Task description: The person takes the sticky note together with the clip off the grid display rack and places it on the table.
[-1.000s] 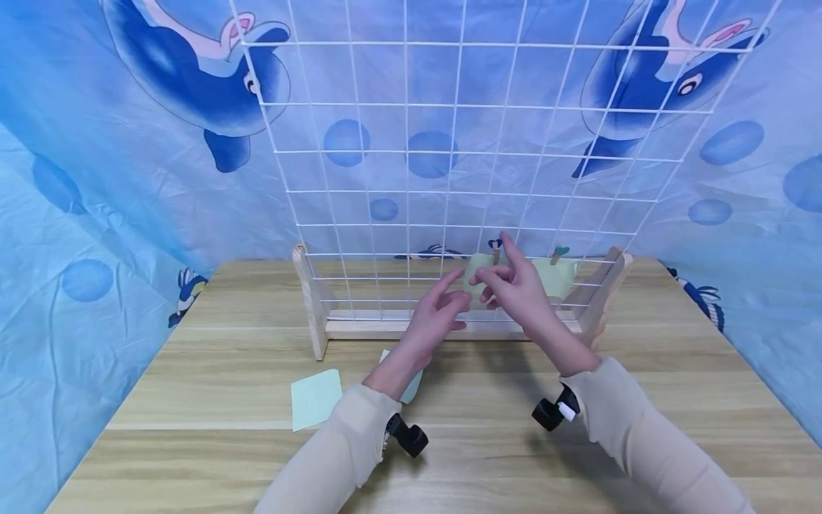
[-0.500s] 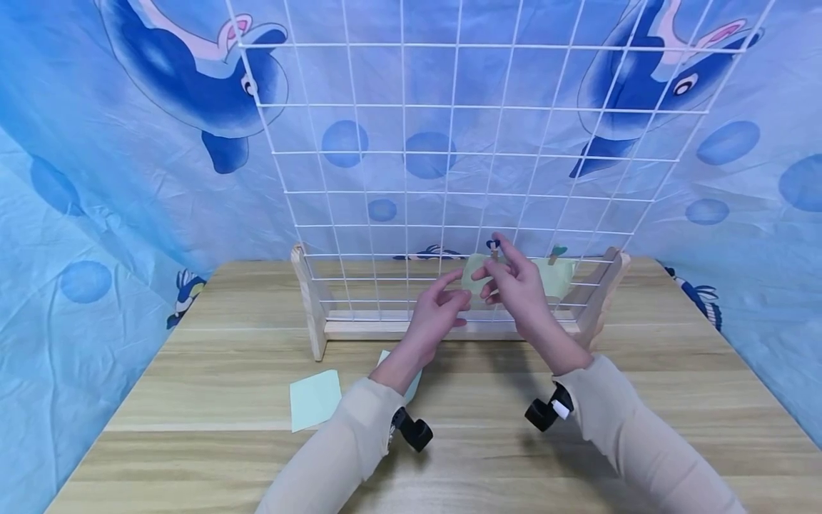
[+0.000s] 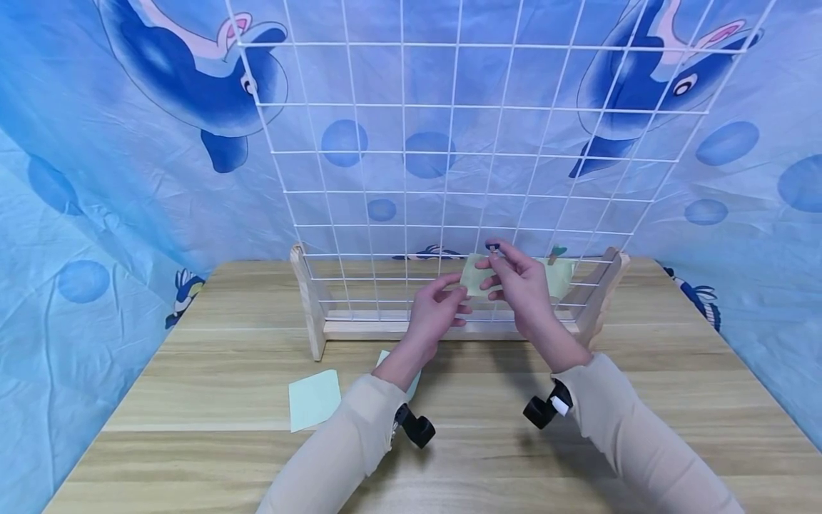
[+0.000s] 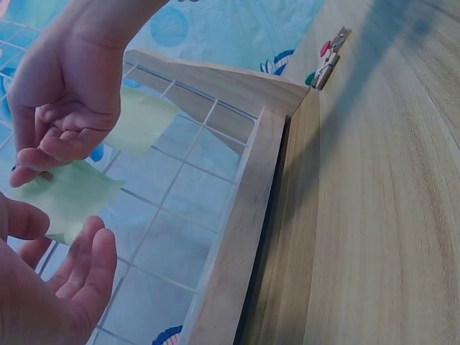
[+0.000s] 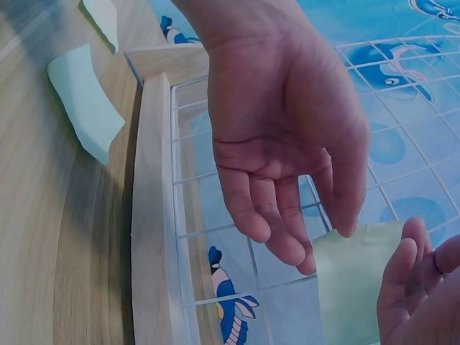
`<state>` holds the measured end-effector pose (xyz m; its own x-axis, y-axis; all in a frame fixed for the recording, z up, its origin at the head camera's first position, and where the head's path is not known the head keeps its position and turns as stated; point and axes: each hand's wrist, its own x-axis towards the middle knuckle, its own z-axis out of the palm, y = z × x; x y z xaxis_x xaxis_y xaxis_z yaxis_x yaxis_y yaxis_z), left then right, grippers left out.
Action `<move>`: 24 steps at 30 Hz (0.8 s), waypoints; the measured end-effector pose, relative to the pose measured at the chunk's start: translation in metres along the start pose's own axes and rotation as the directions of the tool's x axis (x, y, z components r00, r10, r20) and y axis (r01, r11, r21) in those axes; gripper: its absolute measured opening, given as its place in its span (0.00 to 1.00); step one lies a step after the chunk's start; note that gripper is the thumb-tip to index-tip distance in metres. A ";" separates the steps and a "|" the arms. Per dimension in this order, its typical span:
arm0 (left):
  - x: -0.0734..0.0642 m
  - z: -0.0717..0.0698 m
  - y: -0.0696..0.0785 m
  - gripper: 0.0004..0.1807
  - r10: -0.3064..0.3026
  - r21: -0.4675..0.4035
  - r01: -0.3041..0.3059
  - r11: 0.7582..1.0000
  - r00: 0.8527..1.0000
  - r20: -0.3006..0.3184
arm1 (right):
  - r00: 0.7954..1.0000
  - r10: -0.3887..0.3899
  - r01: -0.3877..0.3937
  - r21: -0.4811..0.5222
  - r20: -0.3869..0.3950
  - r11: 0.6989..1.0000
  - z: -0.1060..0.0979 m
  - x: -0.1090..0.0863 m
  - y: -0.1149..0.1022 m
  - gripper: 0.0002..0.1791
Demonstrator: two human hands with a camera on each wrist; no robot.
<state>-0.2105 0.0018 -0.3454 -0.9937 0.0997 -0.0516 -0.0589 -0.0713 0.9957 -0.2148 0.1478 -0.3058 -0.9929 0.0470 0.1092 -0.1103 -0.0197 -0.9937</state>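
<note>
Head view: right hand (image 3: 525, 287) pinches the blue clip (image 3: 492, 247), left hand (image 3: 435, 310) the green paper (image 3: 473, 277) by its edge; keeping it level should help clipping.

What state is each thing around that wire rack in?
White wire grid: standing in its wooden stand
Pale green paper note: pinched by the left hand
Blue-heart wooden clip: pinched by the right hand; grip on note unclear
Second pale green paper note: hanging on the grid
Green-heart wooden clip: closed on that second note
Two more pale green notes: lying on the wooden table
Two colour-tipped wooden clips: lying beside the stand
</note>
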 end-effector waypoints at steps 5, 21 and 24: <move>0.000 0.000 0.000 0.16 -0.011 -0.023 0.011 1.000 1.000 0.005 | 1.000 0.002 -0.002 0.015 -0.009 1.000 0.000 0.001 0.000 0.15; -0.004 -0.002 -0.002 0.17 0.042 -0.024 -0.042 0.999 0.999 -0.008 | 0.999 0.021 -0.017 0.115 -0.029 0.993 -0.001 0.001 0.000 0.07; -0.004 -0.002 -0.003 0.18 0.063 0.000 -0.063 0.998 0.998 -0.029 | 1.000 0.008 -0.005 0.119 -0.025 0.993 -0.001 0.001 -0.003 0.08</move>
<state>-0.2068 -0.0005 -0.3483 -0.9977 0.0667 0.0090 0.0038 -0.0771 0.9970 -0.2150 0.1485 -0.3033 -0.9923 0.0715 0.1008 -0.1099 -0.1381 -0.9843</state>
